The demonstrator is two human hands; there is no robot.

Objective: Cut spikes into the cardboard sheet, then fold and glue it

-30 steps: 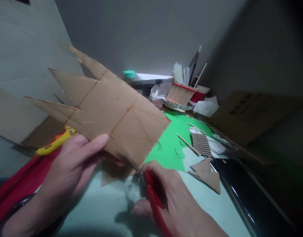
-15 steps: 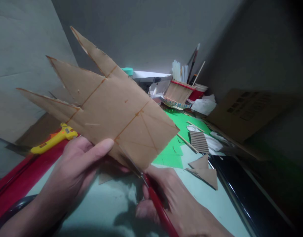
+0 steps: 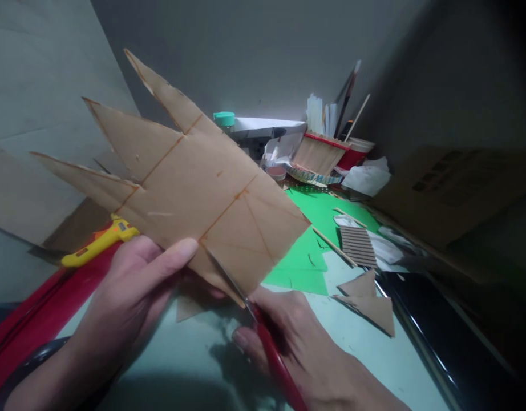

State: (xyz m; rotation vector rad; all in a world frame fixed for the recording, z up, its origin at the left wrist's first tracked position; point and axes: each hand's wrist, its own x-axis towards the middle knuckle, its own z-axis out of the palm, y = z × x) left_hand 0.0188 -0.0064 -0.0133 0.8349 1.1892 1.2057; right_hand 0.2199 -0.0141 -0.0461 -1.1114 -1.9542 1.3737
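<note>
My left hand [image 3: 134, 285] pinching cardboard [image 3: 198, 177] at lower edge, thumb on top. My right hand [image 3: 297, 337] gripping red-handled scissors [image 3: 269, 345], blade over cardboard near thumb. Cardboard tilted above table [image 3: 169, 365], spikes up-left. Glue gun [image 3: 100, 242] just beyond left hand. Scraps [image 3: 369, 302] right, beside black case [image 3: 442, 331].

Matt brown cardboard [image 3: 194, 165]; glossy red plastic scissor handles [image 3: 276, 362].

Craft work corner, glue gun [image 3: 100, 240], cardboard scraps [image 3: 372, 302], stick-filled holder [image 3: 318, 154]
</note>
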